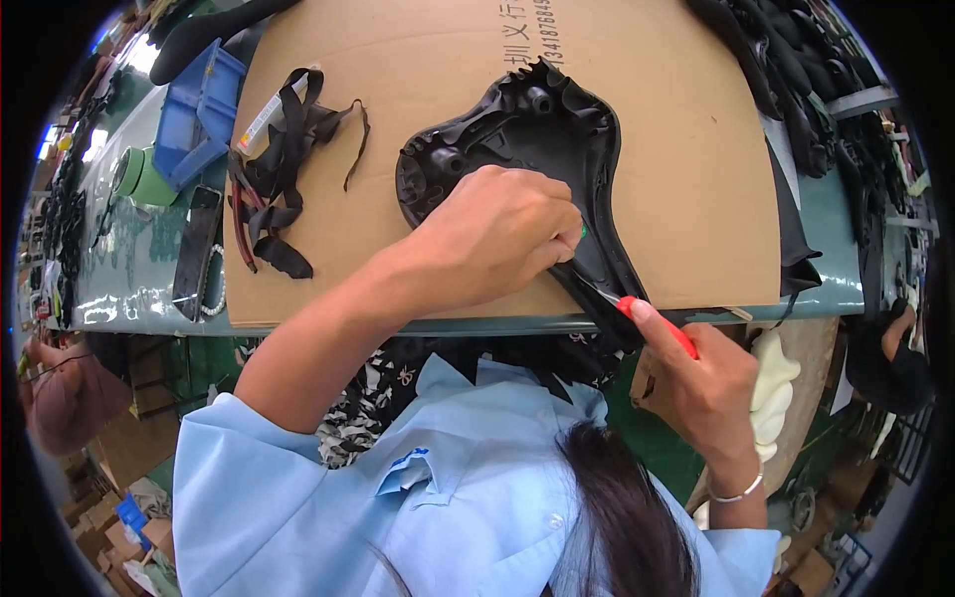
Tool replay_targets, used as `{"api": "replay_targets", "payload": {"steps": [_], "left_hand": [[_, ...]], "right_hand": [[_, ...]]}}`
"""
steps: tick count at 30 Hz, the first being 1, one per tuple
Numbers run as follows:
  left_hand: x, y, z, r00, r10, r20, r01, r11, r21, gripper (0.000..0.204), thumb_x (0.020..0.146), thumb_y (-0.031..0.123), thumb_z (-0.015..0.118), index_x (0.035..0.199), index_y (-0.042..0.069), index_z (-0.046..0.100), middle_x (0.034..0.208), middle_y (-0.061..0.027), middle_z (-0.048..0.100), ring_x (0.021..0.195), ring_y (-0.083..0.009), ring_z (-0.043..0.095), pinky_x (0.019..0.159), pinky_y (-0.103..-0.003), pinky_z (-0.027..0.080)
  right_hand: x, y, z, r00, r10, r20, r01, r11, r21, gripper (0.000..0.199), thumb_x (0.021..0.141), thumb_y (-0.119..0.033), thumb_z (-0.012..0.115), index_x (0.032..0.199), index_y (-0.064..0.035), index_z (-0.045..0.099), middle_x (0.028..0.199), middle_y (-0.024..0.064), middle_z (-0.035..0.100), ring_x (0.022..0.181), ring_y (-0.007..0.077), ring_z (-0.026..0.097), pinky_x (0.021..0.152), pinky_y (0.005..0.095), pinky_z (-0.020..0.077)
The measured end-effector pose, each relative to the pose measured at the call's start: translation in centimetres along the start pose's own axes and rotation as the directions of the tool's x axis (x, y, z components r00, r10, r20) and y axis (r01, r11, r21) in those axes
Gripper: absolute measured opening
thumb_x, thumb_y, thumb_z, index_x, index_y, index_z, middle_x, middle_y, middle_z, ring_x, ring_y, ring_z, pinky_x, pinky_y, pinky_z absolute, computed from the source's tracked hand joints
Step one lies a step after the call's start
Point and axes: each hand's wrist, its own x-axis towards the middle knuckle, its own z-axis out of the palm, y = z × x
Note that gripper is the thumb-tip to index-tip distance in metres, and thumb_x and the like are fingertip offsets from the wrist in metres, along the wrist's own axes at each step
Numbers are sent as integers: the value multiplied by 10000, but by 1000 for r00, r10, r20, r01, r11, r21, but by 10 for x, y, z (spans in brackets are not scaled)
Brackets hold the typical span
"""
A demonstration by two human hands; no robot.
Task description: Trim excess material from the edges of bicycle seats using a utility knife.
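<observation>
A black bicycle saddle (610, 159) lies upside down on a cardboard sheet, its wide end away from me and its narrow nose over the table's near edge. My left hand (502, 234) is closed in a fist over the middle of the saddle. A small green bit shows at its fingers, but what it grips is hidden. My right hand (701, 373) is wrapped round a red-handled tool (665, 323) with a thin metal shaft. That shaft points into the saddle near the nose; its tip and exact kind cannot be made out.
Black fabric strips (288, 149) lie on the cardboard (696, 179) at the left. Beyond them are a blue plastic bin (194, 124), a green round container (149, 177) and a dark phone (197, 249). Black saddle-like pieces (786, 80) are heaped at the far right.
</observation>
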Motion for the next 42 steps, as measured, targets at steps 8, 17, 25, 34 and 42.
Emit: {"api": "replay_targets", "payload": {"steps": [8,17,25,34,42], "left_hand": [[15,30,19,928,-344,-146,339,939,-55,114,766,125,669,777,18,632,760,-95,600,757,-291,604,667,-383,478],[61,-7,-4,928,-297,224,356,885,-301,181,741,163,725,776,-9,679,662,-50,590,618,-115,537,579,-268,410],[56,-17,-2,901,-356,249,421,577,-700,152,772,137,746,841,14,689,763,-4,637,714,-75,551,650,-197,403],[57,-47,-48,845,-52,-532,64,998,4,395,939,397,583,1053,28,667,1002,-59,685,958,-149,614,886,-314,462],[-48,-13,-28,646,-276,-712,627,724,288,236,887,274,654,848,47,708,859,-140,653,835,-304,590,797,-411,437]], "right_hand": [[-16,32,-9,930,338,-143,-256,877,407,472,909,-59,592,1372,-116,519,939,60,679,586,83,507,516,251,429],[7,-32,21,682,546,486,-451,-209,868,515,986,-156,472,1466,-58,310,1198,140,589,593,82,552,439,191,475],[33,-46,-4,673,412,614,-609,-164,776,511,983,-149,481,1462,-58,328,778,40,553,546,76,526,475,216,469],[1,-30,30,770,520,370,-319,-190,929,346,961,-134,533,1251,24,431,905,111,616,724,169,637,682,304,562],[100,2,54,862,459,213,-304,133,944,293,953,-142,581,1196,-10,486,939,67,635,774,121,644,659,260,534]]}}
